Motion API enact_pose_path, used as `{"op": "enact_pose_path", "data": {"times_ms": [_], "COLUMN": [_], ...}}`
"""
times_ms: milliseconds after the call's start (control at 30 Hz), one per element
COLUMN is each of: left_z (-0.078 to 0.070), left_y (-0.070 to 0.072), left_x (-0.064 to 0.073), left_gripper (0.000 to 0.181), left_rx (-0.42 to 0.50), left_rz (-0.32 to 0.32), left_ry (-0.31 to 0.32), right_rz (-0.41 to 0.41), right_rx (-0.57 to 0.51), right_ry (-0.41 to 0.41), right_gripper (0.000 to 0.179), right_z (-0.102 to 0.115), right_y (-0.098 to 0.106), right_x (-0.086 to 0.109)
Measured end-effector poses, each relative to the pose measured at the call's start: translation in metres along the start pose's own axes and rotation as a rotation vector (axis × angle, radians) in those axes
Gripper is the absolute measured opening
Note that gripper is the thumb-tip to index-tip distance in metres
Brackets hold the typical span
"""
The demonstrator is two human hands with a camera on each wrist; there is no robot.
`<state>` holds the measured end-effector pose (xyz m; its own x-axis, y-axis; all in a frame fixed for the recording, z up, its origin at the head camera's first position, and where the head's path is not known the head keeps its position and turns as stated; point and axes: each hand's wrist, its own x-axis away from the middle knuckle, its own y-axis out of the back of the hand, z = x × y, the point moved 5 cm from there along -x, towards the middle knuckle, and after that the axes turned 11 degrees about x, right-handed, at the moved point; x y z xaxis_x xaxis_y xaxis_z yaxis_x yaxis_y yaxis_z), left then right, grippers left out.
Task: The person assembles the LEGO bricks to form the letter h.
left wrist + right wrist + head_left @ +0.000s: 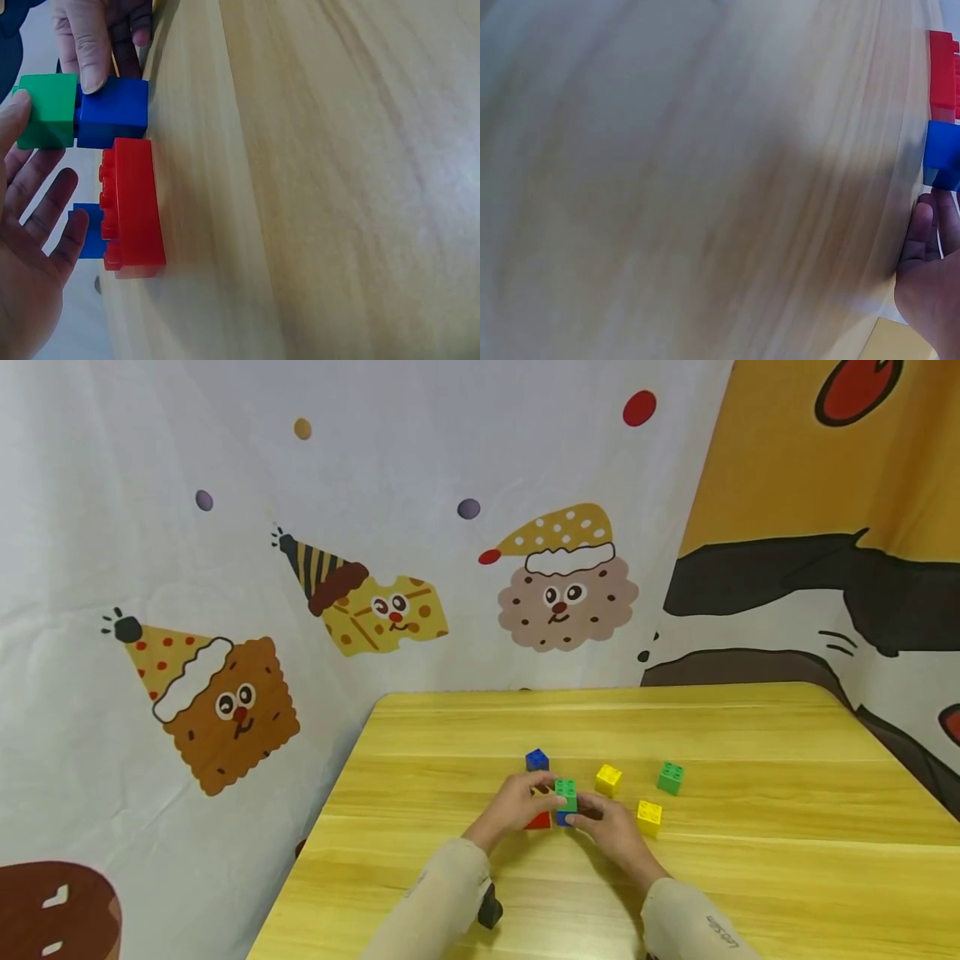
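My left hand (514, 803) pinches a green toy building brick (566, 793) between thumb and fingers. Directly beneath it is a blue brick (114, 112), which my right hand (613, 828) grips low down with its thumb on the near side. A narrow gap with blue studs shows between the two bricks in the left wrist view. Just left of the blue brick, a longer red brick (139, 202) lies on the table, studs up, partly hidden by my left hand in the head view. The right wrist view catches only part of the blue brick (941, 154).
Behind my left hand sits another blue brick (537, 760). To the right are a yellow brick (608, 780), a second yellow brick (649, 817) and a green brick (671, 777). The wooden table (787, 877) ends at a patterned cloth (420, 468).
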<state>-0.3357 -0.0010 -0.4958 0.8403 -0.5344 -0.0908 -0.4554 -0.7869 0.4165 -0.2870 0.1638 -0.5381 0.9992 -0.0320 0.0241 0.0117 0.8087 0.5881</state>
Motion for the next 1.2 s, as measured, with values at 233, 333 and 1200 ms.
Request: {"op": "enact_pose_path", "data": {"times_ms": [233, 333, 1200], "left_z": [-0.002, -0.003, 0.007], "left_y": [-0.003, -0.004, 0.015], "left_x": [-0.001, 0.0, -0.001], "left_gripper": [0.03, 0.033, 0.041], "left_rx": [-0.054, -0.108, -0.175], "left_rz": [0.031, 0.051, -0.024], "left_ry": [-0.029, -0.051, -0.009], "right_rz": [-0.006, -0.007, 0.046], "right_rx": [0.006, 0.009, 0.01], "right_ry": [0.018, 0.024, 0.002], "right_gripper": [0.038, 0.037, 0.052], "right_z": [-0.001, -0.001, 0.007], "right_y": [0.002, 0.003, 0.005], "right_x": [0.0, 0.0, 0.003]}}
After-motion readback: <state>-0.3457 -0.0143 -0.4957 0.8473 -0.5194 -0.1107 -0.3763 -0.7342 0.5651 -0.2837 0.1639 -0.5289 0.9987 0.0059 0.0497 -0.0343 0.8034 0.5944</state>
